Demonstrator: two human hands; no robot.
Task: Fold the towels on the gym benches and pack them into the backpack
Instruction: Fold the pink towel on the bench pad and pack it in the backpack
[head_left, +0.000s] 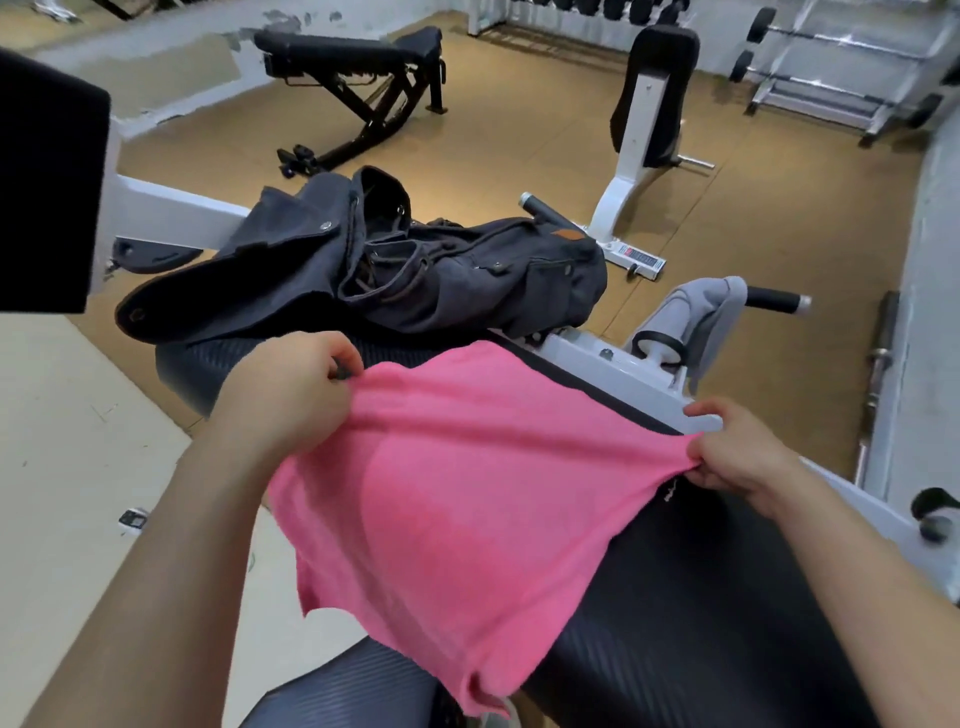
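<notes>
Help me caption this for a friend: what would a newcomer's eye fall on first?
The bright pink towel, stretched mid-frame between the left hand and right hand, each pinching a corner above the dark bench pad. Behind it a dark backpack lies open on the bench, and a grey towel hangs over a roller at right.

A pink towel (457, 499) held over the bench pad (701, 597), open backpack (467, 280) beyond.
The left hand (291, 395) and right hand (737, 452) each pinch an upper corner; the lower part drapes across the black pad and off its near edge. The dark grey canvas backpack lies on its side at the pad's far end, flap thrown back, drawstring loose. What looks like a grey towel (696, 312) hangs over a roller by the right edge.
</notes>
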